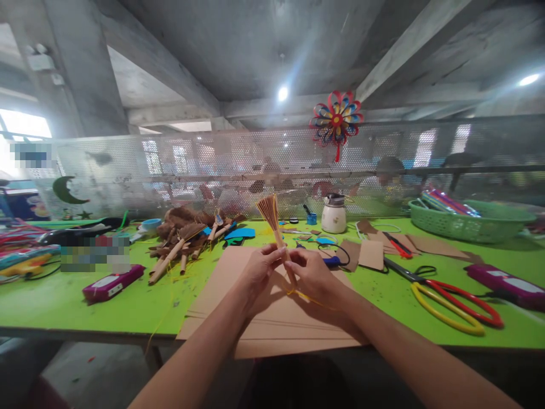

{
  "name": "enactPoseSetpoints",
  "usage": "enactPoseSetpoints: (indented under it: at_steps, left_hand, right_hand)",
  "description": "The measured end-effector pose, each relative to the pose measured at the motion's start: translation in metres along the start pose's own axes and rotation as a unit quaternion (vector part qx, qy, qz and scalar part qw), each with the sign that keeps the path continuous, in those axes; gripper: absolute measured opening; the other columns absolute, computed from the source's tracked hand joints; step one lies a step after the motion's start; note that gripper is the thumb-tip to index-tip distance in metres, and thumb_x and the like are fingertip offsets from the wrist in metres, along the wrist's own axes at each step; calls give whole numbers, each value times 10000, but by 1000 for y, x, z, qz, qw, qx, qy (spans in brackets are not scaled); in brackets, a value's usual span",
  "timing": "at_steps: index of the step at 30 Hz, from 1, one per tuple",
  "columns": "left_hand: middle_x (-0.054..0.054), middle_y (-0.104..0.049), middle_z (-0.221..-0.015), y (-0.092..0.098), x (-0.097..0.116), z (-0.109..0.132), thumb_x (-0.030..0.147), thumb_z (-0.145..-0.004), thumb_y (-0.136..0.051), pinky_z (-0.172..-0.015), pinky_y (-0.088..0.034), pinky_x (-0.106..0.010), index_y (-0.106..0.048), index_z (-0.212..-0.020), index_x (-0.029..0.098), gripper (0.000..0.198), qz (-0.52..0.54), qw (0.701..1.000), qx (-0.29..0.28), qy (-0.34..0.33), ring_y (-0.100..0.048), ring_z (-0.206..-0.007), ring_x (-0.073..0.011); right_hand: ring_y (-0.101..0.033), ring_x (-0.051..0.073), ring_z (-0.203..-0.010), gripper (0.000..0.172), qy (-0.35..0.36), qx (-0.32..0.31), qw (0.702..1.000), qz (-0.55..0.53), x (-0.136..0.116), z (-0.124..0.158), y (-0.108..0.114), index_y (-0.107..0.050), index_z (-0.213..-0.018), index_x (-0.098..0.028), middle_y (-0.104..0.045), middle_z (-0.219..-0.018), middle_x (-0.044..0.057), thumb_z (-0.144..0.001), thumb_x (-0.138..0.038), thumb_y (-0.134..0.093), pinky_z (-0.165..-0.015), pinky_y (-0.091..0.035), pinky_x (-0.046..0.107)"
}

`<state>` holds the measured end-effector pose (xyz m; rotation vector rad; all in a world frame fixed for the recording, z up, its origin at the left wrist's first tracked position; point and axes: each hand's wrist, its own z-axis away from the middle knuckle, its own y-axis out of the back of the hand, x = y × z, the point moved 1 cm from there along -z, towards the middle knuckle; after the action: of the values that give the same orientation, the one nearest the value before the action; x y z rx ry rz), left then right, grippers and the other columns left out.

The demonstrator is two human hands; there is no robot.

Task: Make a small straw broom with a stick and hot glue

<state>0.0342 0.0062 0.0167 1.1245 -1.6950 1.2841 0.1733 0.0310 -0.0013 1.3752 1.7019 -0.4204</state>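
Observation:
Between my two hands stands a small brown paper fan (269, 211), its pleated end spread at the top and a rolled paper handle below. My left hand (264, 264) pinches the handle from the left side. From the right, the fingers of my right hand (310, 271) close on the same handle a little lower. A thin yellow string (293, 292) hangs at the handle's bottom and trails right, under my right hand. Beneath both hands lie stacked sheets of brown paper (255, 334) on the green table (157, 312).
Left lies a pile of similar brown paper pieces (181, 250) and a purple power strip (114, 283). Right are large scissors (447, 309), a red cutter (397, 245), a second purple strip (506, 287) and a green basket (468, 224). A white bottle (334, 217) stands behind, before a perforated screen (238, 165).

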Motion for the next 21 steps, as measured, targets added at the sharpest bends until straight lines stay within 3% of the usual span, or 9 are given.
enactPoseSetpoints:
  at_steps: [11,21]
  left_hand:
    - [-78,-686,-793,2,-5,-2,251,-610,-790,-793,-479,-311,-682,-778,111,244,-19,1000,0,-5,-625,-761,-175]
    - [-92,-698,-793,5,-8,-2,258,-620,-781,-780,-485,-317,-699,-775,113,227,-33,999,-9,-19,-632,-759,-189]
  right_hand:
    - [-589,184,-804,179,-7,-23,999,22,-6,2,-2,-647,-931,-158,-674,-890,49,-809,-235,-541,-737,-457,297]
    - [-552,164,-753,102,-13,-24,999,22,-12,5,-1,-635,-811,-149,-656,-817,29,-782,-193,-548,-694,-434,274]
